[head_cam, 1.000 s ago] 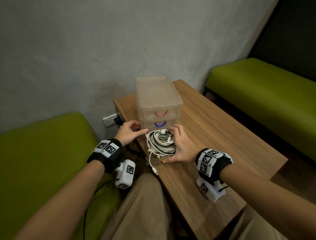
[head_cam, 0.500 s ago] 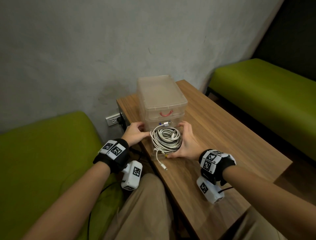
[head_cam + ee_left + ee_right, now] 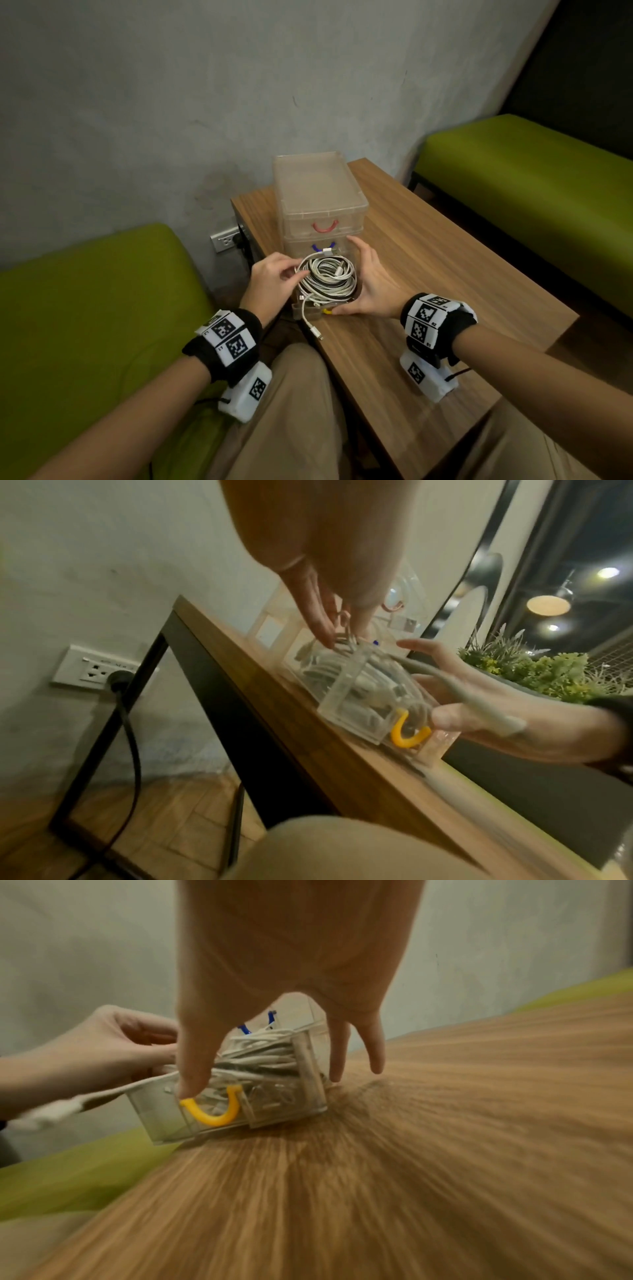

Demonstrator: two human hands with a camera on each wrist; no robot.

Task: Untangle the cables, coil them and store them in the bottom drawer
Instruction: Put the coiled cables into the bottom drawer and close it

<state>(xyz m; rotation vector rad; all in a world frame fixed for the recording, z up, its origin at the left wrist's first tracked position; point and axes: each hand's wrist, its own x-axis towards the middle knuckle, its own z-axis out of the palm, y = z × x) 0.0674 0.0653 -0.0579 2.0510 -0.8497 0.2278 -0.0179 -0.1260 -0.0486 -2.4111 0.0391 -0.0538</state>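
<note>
Coiled white and grey cables [image 3: 329, 277] fill the clear bottom drawer [image 3: 310, 313], which stands pulled out of the clear drawer unit [image 3: 318, 192] on the wooden table [image 3: 445, 274]. My left hand [image 3: 274, 284] pinches a cable at the coil's left edge, as the left wrist view also shows [image 3: 325, 620]. My right hand [image 3: 373, 291] lies against the drawer's right wall with straight fingers [image 3: 373, 1053]. Its thumb presses the front beside the yellow handle [image 3: 212, 1118]. One cable end [image 3: 317, 332] hangs over the drawer's front onto the table.
Green benches stand at the left [image 3: 85, 308] and right [image 3: 531, 178]. A wall socket [image 3: 226, 240] with a black plug sits below the table's back left corner. The unit's red-handled drawer [image 3: 323, 226] and the blue-handled one are in. My knees are at the table's near edge.
The drawer with the cables has slid back toward the unit, and the coil now hides part of the blue handle. My left hand moved from the unit's side onto the coil.
</note>
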